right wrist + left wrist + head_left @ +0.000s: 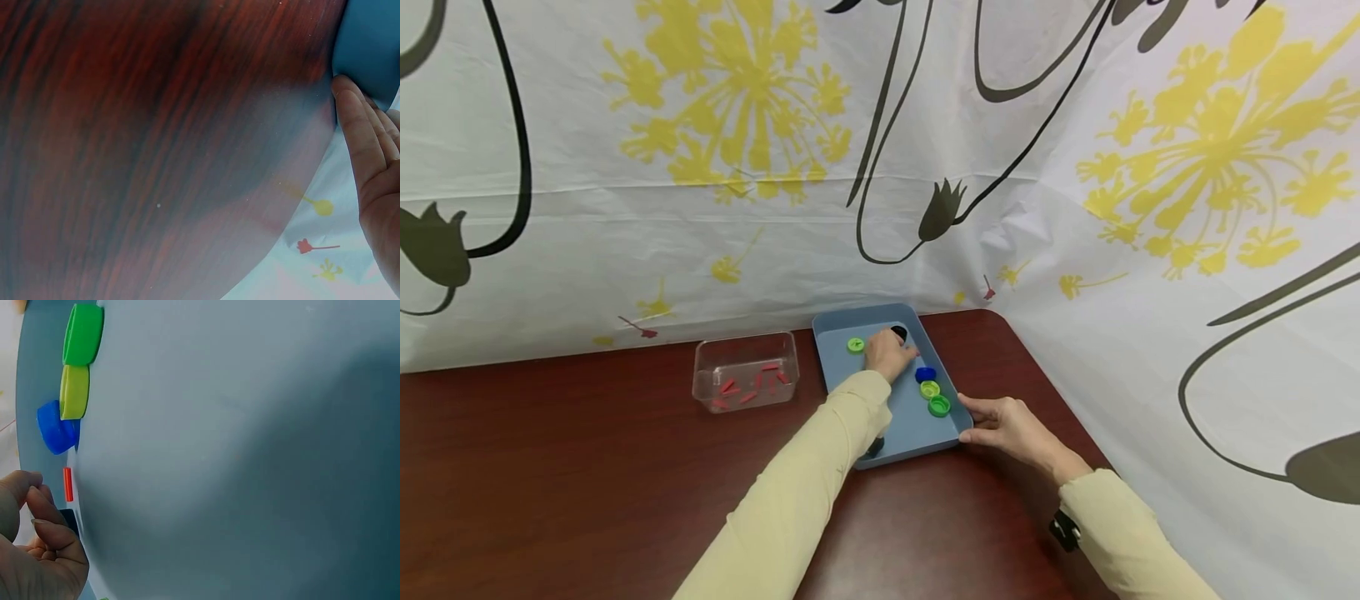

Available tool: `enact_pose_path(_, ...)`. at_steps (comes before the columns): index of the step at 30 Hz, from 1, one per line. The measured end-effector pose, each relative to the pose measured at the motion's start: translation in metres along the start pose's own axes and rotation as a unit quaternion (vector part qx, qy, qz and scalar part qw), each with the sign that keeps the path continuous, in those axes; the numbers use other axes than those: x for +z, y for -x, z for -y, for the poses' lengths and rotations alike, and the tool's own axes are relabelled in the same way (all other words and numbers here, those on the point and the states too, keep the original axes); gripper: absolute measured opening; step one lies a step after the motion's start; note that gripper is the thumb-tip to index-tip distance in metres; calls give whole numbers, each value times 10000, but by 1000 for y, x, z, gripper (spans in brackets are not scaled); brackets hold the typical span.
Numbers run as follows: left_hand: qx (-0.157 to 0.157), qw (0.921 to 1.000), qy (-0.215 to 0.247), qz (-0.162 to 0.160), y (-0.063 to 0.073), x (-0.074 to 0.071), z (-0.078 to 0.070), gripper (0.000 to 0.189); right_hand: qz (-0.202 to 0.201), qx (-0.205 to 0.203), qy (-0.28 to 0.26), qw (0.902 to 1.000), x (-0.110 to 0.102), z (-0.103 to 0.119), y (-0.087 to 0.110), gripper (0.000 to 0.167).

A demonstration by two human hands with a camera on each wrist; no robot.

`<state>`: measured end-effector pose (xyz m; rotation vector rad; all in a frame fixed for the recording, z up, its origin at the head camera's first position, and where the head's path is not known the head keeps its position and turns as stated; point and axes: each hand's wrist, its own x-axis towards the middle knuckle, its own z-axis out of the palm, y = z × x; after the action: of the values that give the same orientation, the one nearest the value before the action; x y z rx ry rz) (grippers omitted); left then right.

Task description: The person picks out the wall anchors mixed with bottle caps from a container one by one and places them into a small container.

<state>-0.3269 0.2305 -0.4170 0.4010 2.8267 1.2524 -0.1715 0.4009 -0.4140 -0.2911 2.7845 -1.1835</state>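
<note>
A blue-grey tray [842, 321] stands on the table. My left hand [889, 357] reaches over it with curled fingers, thumb and fingertips close together and nothing visible between them. A small red stick [68, 484] lies just past those fingertips. Beside it are a blue cap [925, 375] and a black cap [898, 333], partly behind the hand. A yellow-green cap [929, 389] and a green cap [939, 406] continue the row along the tray's right wall. At the tray's near right corner, my right hand [1011, 429] holds the wall between thumb and fingers.
A clear plastic box [702, 367] with several red sticks [748, 397] stands left of the tray. Another green cap [855, 344] lies in the tray's far left part. A dark item [876, 447] shows under the left sleeve. A patterned sheet [760, 250] hangs behind the table [550, 467].
</note>
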Motion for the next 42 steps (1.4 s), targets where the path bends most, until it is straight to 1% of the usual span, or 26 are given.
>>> enact_pose_path(5,-142,9998,-103,43,-2,6,-1,55,-47,28,7,10000,1,1,0,66)
enact_pose_path(10,-296,9989,-350,137,0,12,-1,43,-29,50,-30,10000,3,1,2,66)
enact_pose_path(14,-420,9985,-356,72,0,16,-2,28,-11,34,-50,10000,5,0,3,66)
enact_pose_path(16,-421,9984,-374,8,0,17,-2,22,-22,25,-39,10000,4,-1,4,65)
enact_pose_path(20,-543,9978,-387,-6,-1,20,-3,17,-4,27,-29,10000,4,0,3,65)
enact_pose_path(24,-722,9956,-592,16,-4,23,-3,18,4,21,-21,10000,4,2,2,65)
enact_pose_path(28,-898,9926,-816,105,-6,26,-4,19,-13,47,-8,10000,3,2,2,65)
enact_pose_path(31,-1006,9908,-893,141,-7,27,-5,25,-28,48,12,10000,3,1,2,65)
enact_pose_path(35,-998,9903,-967,75,-7,28,-6,35,-53,26,36,10000,2,1,2,65)
enact_pose_path(42,-911,9899,-1082,-97,-8,32,-7,42,-63,-24,38,10000,1,2,2,64)
